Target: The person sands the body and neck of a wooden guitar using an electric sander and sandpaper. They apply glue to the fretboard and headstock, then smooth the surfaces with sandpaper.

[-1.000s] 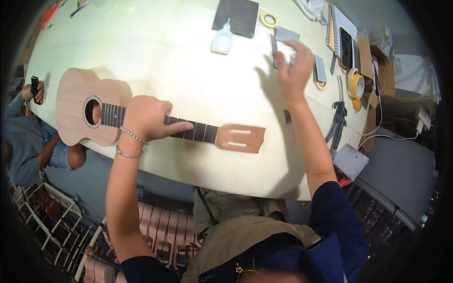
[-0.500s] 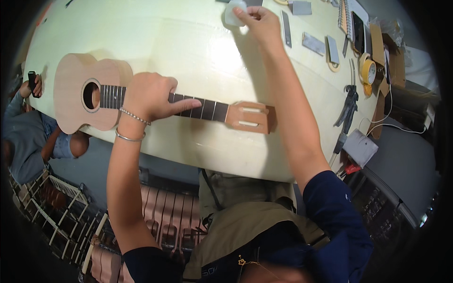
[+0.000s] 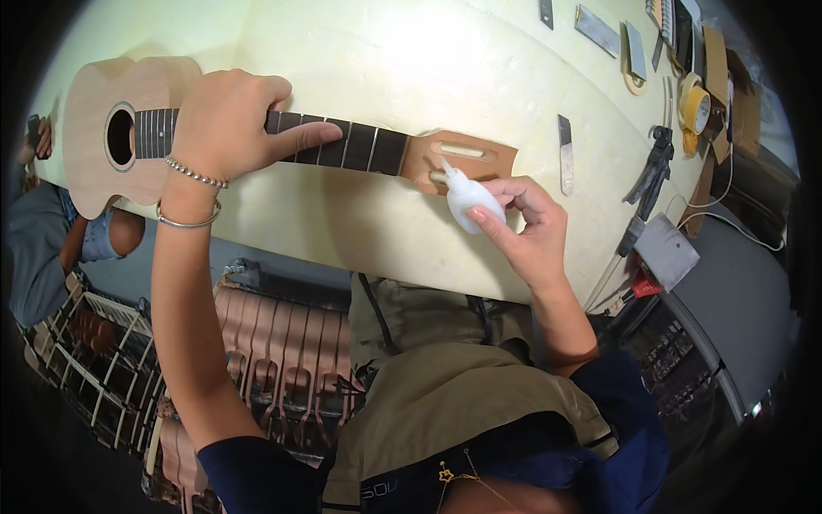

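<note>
A small unfinished wooden guitar (image 3: pixel 90 158) lies face up along the near side of the table, its slotted headstock (image 3: pixel 497 161) pointing right. My left hand (image 3: pixel 231 120) is wrapped round the dark fretted neck (image 3: pixel 364 147), thumb stretched along the fretboard. Between the fingers and thumb of my right hand (image 3: pixel 535 224) is a white squeeze bottle (image 3: pixel 473 201) with a narrow tip. It tilts up and left, and the tip is at the headstock, near its slots and the end of the fretboard. Whether the tip touches the wood I cannot tell.
A metal blade (image 3: pixel 566 154) lies right of the headstock. Beyond are flat metal pieces (image 3: pixel 597 31), yellow tape (image 3: pixel 695 110) and a dark clamp-like tool (image 3: pixel 655 167). Several wooden necks (image 3: pixel 282 343) stand racked below the table. Another person's hand (image 3: pixel 41 137) is at the far left.
My right hand has brought the white bottle from the table's far side back to the headstock. My left hand stays on the neck. The whole view has shifted.
</note>
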The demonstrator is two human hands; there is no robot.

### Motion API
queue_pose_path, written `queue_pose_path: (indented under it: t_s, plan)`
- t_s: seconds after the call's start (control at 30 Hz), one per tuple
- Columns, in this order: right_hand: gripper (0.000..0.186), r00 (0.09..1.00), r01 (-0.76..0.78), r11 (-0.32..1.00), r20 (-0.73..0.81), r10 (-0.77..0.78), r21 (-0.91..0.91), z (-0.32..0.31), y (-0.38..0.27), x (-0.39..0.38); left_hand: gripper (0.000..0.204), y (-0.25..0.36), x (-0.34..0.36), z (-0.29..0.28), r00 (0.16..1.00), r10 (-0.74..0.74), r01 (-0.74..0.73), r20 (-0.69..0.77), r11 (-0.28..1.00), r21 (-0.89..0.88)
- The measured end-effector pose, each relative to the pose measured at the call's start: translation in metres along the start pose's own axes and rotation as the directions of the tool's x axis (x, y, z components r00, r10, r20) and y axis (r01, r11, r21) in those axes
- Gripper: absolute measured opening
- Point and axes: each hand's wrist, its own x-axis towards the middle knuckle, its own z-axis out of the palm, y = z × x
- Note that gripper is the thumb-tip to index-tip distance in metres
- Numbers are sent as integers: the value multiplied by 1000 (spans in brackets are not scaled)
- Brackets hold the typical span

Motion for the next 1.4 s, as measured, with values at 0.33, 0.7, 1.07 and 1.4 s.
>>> queue_pose_path:
  t_s: [0.33,0.7,1.07,1.4]
  plan:
    - [26,991,119,973,-41,-130,-197,6,6,2,60,-2,-3,1,1000,11,-11,7,1000,-19]
    - [24,981,164,963,-66,-182,-213,5,7,4,72,-5,-2,8,994,51,-48,-94,998,31]
    - [22,965,234,922,-45,-260,-309,4,1,5,62,-4,-2,3,1000,5,-6,19,1000,19]
    - [24,954,270,912,-44,-297,-308,4,-1,6,62,-5,-3,4,999,-3,2,39,1000,19]
